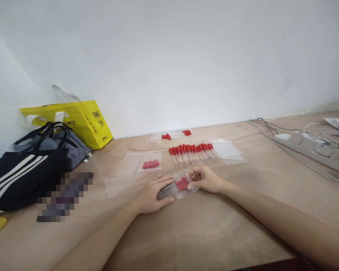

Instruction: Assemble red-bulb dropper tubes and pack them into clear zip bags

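Note:
A clear zip-lock bag (173,190) lies on the table in front of me, with several red-bulbed glass droppers (182,184) inside, bulbs toward the right. Flat across its left end rests my left hand (155,194), fingers stretched and thumb apart. My right hand (205,179) pinches the bag's right end, at the zip opening, between thumb and fingers. Just beyond the hands, a row of loose droppers (192,153) lies side by side, red bulbs pointing away from me. Another bag of droppers (150,165) sits to the left of that row.
More bagged droppers (166,136) lie near the wall, and flat clear bags (230,151) lie right of the row. A yellow bag (94,124) and a black bag (31,180) stand at left, near a pixelated object (66,197). A power strip (310,148) with cables sits at right.

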The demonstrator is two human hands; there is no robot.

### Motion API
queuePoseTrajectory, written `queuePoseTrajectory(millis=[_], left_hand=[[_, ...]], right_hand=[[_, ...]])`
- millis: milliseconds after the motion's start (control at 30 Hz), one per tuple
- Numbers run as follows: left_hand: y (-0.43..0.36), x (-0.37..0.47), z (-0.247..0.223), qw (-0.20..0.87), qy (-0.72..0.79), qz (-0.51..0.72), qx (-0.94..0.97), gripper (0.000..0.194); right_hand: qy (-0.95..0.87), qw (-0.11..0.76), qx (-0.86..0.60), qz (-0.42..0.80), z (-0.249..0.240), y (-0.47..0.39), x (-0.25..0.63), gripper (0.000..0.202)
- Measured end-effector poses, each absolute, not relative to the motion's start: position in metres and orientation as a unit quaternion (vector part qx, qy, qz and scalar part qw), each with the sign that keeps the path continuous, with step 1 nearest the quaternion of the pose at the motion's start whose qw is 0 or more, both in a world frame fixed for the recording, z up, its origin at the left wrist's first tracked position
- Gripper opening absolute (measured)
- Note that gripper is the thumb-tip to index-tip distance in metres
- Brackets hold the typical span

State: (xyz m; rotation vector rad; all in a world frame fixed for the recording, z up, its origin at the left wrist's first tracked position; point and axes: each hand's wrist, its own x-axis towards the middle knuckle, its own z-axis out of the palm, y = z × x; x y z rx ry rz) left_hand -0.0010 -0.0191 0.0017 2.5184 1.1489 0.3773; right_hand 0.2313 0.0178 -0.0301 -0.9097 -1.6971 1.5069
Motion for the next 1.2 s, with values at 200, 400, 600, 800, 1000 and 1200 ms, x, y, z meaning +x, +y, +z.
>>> queuePoseTrajectory(millis=[200, 400, 600, 800, 1000, 1200], left_hand=[[-0.019, 0.0, 0.003, 0.174, 0.409, 0.122, 0.888, 0.054], [-0.019, 0.001, 0.002, 0.171, 0.402, 0.118, 0.892, 0.054], [-0.017, -0.001, 0.002, 0.164, 0.407, 0.108, 0.892, 0.058], [-0.016, -0.008, 0.003, 0.126, 0.422, 0.12, 0.89, 0.05], [-0.016, -0.008, 0.0, 0.144, 0.411, 0.104, 0.894, 0.053], [-0.015, -0.009, -0.002, 0.142, 0.412, 0.097, 0.895, 0.053]], right_hand=[[-0.607, 0.354, -0.356, 0.616, -0.031, 0.02, 0.23, 0.038], [-0.635, 0.386, -0.391, 0.543, -0.039, 0.019, 0.219, 0.03], [-0.707, 0.348, -0.396, 0.472, -0.038, 0.022, 0.224, 0.02], [-0.706, 0.368, -0.581, 0.169, -0.022, 0.049, 0.264, 0.01], [-0.635, 0.264, -0.725, 0.049, -0.017, 0.073, 0.284, 0.018], [-0.624, 0.19, -0.749, 0.119, -0.012, 0.078, 0.274, 0.019]])
